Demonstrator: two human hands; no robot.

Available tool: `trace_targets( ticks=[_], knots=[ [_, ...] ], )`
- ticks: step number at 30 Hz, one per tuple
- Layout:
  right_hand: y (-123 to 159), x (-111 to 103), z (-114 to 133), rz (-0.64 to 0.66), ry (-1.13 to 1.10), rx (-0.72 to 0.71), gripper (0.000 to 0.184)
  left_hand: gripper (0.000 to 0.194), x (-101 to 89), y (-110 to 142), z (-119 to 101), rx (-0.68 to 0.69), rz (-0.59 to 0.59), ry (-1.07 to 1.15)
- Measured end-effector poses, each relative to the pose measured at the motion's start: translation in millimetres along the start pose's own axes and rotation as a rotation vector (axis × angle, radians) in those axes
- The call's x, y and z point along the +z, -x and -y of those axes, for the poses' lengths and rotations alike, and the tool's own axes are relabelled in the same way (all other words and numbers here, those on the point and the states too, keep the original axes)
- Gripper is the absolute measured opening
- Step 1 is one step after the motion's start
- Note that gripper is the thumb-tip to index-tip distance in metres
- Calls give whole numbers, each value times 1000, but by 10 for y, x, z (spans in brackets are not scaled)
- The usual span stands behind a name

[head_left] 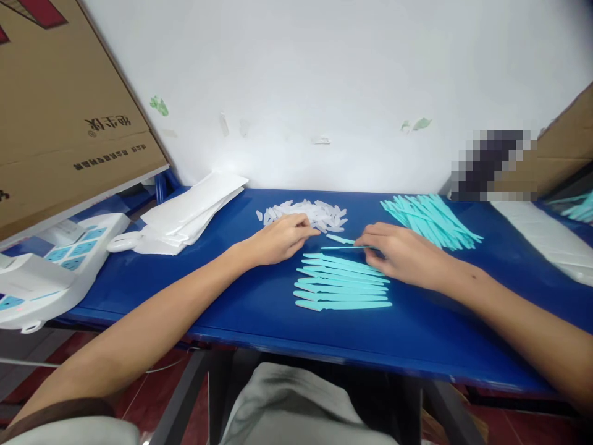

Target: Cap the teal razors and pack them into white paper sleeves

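Observation:
My left hand [280, 238] rests on the blue table [231, 303], fingers curled and pinched at the edge of a pile of small clear plastic caps [319, 213]. My right hand [401, 253] is closed on a thin turquoise stick [343, 248] held level just above the table, its tip pointing left toward my left hand. One capped turquoise piece [339, 238] lies between the hands. Below them several turquoise sticks [343, 285] lie side by side in a neat row.
A loose heap of turquoise sticks [430, 219] lies at the back right. White flat bags [189, 213] are stacked at the back left, beside a white device with blue keys [50, 266]. Cardboard boxes [55, 105] stand at both sides; a white wall is behind.

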State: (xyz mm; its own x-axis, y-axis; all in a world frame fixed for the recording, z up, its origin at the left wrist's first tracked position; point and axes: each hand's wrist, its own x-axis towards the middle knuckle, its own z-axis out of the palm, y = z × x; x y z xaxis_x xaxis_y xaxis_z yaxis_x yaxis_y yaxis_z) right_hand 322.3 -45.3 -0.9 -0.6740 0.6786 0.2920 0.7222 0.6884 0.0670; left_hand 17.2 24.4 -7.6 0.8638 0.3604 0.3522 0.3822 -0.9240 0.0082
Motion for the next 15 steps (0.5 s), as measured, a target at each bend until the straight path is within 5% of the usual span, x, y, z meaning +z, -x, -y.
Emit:
trace_targets(
  ticks=[5, 10, 15],
  knots=[
    [-6, -56, 16, -5, -23, 85, 28, 37, -173, 23, 28, -86, 73, -127],
    [-6, -70, 35, 35, -53, 159, 30, 28, -315, 80, 74, -88, 225, -68],
    [1, -29, 34, 14, -83, 132, 30, 19, -340, 79, 68, -106, 229, 60]
  ],
)
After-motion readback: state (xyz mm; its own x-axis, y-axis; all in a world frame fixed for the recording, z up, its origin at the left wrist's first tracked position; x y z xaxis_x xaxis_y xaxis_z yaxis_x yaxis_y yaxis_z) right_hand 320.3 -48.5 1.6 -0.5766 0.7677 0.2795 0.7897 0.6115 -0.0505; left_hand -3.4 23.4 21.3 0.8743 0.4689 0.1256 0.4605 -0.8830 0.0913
